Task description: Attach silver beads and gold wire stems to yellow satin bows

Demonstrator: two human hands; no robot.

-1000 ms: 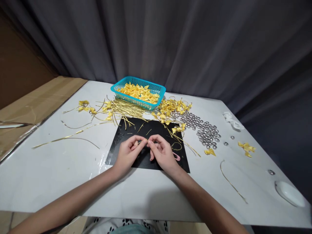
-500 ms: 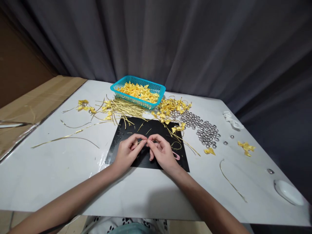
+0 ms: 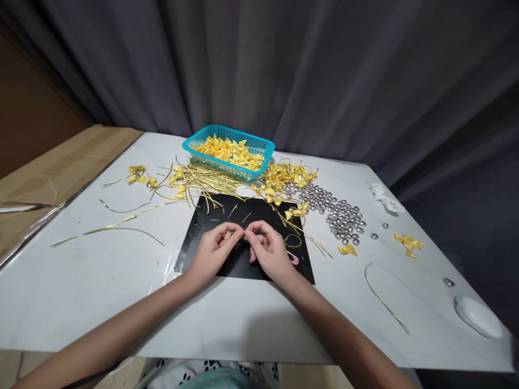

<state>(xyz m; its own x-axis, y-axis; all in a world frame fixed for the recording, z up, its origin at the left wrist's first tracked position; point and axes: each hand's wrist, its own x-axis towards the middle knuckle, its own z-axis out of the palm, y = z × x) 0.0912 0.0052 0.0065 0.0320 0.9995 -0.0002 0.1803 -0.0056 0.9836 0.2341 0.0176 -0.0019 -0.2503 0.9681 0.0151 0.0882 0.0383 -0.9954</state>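
Note:
My left hand [image 3: 211,249] and my right hand [image 3: 271,252] meet fingertip to fingertip above a black mat [image 3: 239,266]. Each pinches with thumb and forefinger. A small bit of gold cord [image 3: 232,233] shows between the fingers; most of it is hidden by them. Loose gold cord ends lie on the mat beyond my hands. Beside my right wrist a pink loop-shaped handle [image 3: 292,259] sticks out, the rest covered by the hand. A bundle of gold cords [image 3: 213,178] lies just past the mat's far edge.
Behind the bundle stands a blue basket [image 3: 187,147] of yellow ribbon bows. More bows [image 3: 286,175] and a spread of silver beads [image 3: 344,219] lie to its right. Single cords, bows, a crumpled white piece [image 3: 385,199] and a white computer mouse [image 3: 478,317] are around the table.
My hands stay joined at almost the same spot, with only slight finger movement. The whole view has shifted a little; the things on the table lie as before.

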